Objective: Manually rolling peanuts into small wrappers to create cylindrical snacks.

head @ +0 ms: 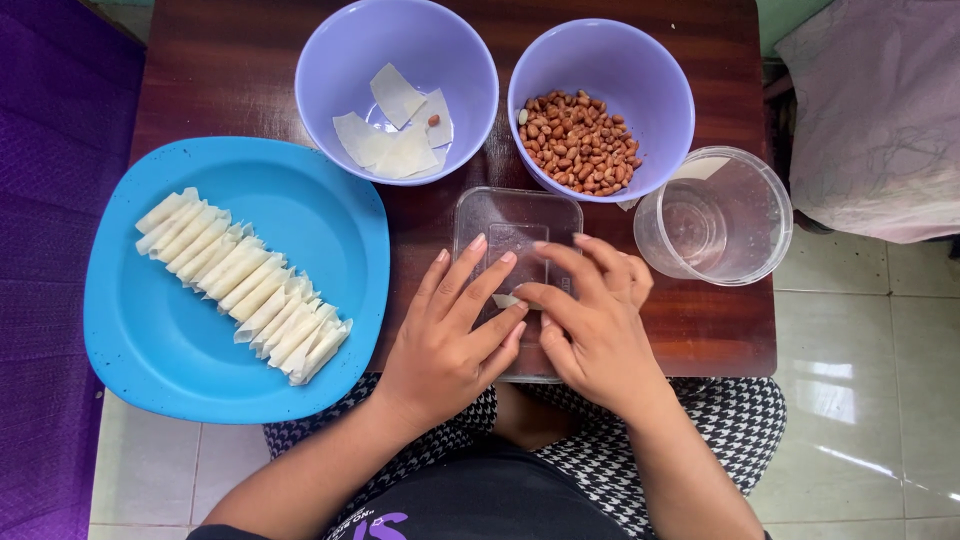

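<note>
Small pale wrapper piece (506,300) lies on clear rectangular plastic lid (515,225), near table edge | left hand (450,335) and right hand (590,320) pinch it together | fingertips meet, both equally near.

**Wrapper piece on the clear lid**

Under your fingertips lies a small pale wrapper piece (506,300), thin, flat and mostly hidden, only a light corner showing. It rests on a clear plastic lid (517,225), a rounded rectangle lying flat on the dark wooden counter (230,70) with its near edge at the counter's 6 o'clock rim. The piece sits near the lid's middle, slightly toward 6 o'clock. The lid's 12 o'clock half is bare and see-through.
</note>
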